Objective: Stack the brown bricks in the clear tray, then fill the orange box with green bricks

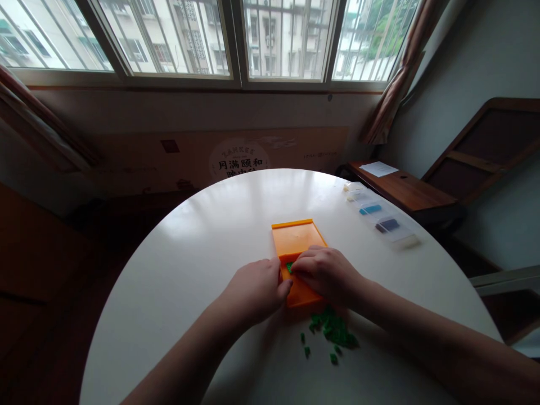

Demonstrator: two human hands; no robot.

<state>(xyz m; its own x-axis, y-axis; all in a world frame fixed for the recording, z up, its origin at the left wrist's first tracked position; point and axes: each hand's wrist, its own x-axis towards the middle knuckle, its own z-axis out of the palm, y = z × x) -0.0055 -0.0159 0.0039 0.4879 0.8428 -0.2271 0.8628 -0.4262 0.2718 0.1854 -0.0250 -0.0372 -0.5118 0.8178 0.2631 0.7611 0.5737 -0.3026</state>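
Note:
An orange plastic box (301, 293) lies on the white table with its hinged lid (293, 237) laid back, away from me. My left hand (262, 286) is closed on the box's left side, thumb over the near part. Inside, near the hinge, sit small green blocks (289, 268). The fingers of my right hand (323, 271) are pinched together at these blocks, over the box; the fingertips are partly hidden, and a small green block seems to be between them. Just in front of the box lies a loose pile of green blocks (337, 331), with several single ones scattered around it.
A clear compartment case (400, 241) with blue and dark pieces rests on the round white table (189, 270) at the back right. Beyond the table's edge are a wooden desk (415, 188) with a paper sheet (378, 169), a large printed carton (295, 149) and windows.

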